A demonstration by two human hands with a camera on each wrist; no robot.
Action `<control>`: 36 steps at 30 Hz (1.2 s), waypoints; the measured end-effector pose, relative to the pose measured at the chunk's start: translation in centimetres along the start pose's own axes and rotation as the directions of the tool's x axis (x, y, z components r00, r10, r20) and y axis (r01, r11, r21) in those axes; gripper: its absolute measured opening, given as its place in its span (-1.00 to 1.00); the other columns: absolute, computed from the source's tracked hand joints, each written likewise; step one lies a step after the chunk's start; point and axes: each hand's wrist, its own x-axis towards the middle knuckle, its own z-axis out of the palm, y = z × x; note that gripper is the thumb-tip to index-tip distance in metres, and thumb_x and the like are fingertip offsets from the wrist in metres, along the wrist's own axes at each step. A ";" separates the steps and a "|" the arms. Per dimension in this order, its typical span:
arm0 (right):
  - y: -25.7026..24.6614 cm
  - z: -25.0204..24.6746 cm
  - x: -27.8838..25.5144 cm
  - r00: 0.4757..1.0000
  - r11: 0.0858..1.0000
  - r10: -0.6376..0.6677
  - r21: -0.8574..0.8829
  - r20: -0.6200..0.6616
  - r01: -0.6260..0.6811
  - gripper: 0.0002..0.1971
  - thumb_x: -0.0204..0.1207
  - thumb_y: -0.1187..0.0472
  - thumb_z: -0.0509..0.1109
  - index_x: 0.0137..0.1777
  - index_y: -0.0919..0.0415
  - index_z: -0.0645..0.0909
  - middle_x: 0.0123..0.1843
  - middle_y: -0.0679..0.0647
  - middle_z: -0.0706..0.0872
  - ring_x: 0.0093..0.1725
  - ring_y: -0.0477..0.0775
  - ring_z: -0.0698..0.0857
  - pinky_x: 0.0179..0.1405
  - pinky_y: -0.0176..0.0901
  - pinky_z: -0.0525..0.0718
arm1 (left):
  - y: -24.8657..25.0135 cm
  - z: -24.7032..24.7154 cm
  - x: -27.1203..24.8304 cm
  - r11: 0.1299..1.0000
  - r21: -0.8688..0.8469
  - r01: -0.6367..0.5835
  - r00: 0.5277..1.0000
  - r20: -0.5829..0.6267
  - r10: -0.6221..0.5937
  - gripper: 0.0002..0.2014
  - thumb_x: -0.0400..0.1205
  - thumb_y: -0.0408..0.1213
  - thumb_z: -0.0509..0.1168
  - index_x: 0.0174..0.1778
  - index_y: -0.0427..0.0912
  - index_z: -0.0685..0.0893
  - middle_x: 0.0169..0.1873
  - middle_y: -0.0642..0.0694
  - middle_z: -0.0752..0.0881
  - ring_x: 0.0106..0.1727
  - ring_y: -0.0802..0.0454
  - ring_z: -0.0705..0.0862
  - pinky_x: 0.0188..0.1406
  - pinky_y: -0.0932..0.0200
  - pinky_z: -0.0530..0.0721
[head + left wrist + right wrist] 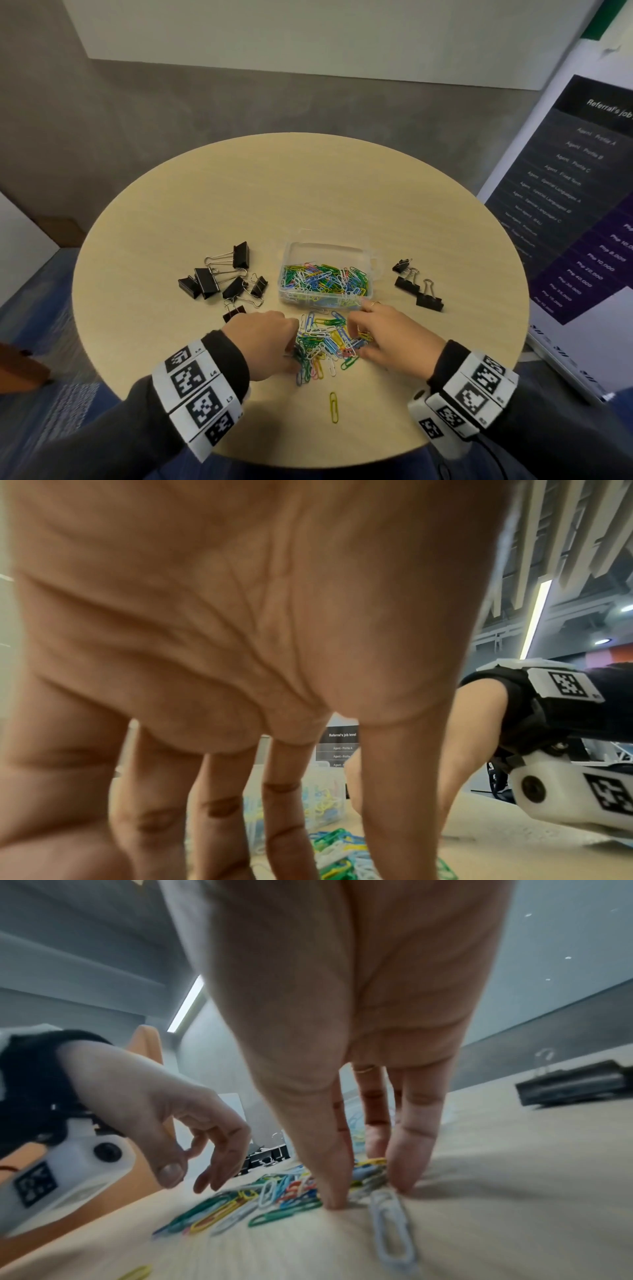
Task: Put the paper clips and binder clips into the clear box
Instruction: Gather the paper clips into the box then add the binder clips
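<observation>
The loose paper clips are flanked by both relaxed, empty hands, with the clear box just beyond them.

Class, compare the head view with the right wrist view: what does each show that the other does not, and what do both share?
Only the head view shows the whole round table, the clear box already partly filled with coloured clips, the stray yellow paper clip lying apart near the table's front edge, and the poster.

Only the right wrist view shows the right hand's fingertips pressing down on the table among the clips, and a ceiling light.

Both show the left hand, the right hand, the loose pile of paper clips and black binder clips.
</observation>
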 end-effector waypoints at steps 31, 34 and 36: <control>0.3 -3.5 1.6 0.997 0.986 -0.078 0.145 0.001 0.077 -0.89 0.65 0.18 0.24 -0.12 0.05 0.44 -0.31 -0.08 0.56 -0.37 -0.11 0.52 -0.30 -0.21 0.51 | -0.5 -0.4 0.5 0.998 -0.047 -0.029 0.991 -0.128 0.022 -0.64 0.64 0.14 0.17 0.07 -0.10 0.53 0.04 -0.07 0.65 -0.03 -0.06 0.62 -0.16 0.10 0.53; -0.1 -4.7 2.9 0.964 0.985 -0.035 0.155 -0.265 0.078 -0.92 0.65 0.22 0.24 -0.06 0.10 0.54 -0.33 -0.13 0.53 -0.35 -0.17 0.50 -0.35 -0.42 0.36 | -0.3 -0.5 0.3 0.998 -0.062 -0.028 0.992 -0.123 0.020 -0.64 0.64 0.14 0.16 0.09 -0.10 0.52 -0.02 -0.04 0.62 -0.10 -0.01 0.56 -0.19 0.13 0.50; -0.1 -5.0 3.3 0.945 0.993 -0.013 0.105 -0.326 0.050 -0.87 0.65 0.20 0.25 0.00 0.18 0.62 -0.22 -0.05 0.61 -0.24 -0.07 0.55 -0.30 -0.39 0.36 | -0.3 -0.5 0.2 0.997 -0.072 -0.028 0.993 -0.120 0.019 -0.65 0.64 0.14 0.16 0.07 -0.10 0.52 -0.07 0.00 0.57 -0.11 0.00 0.55 -0.20 0.15 0.48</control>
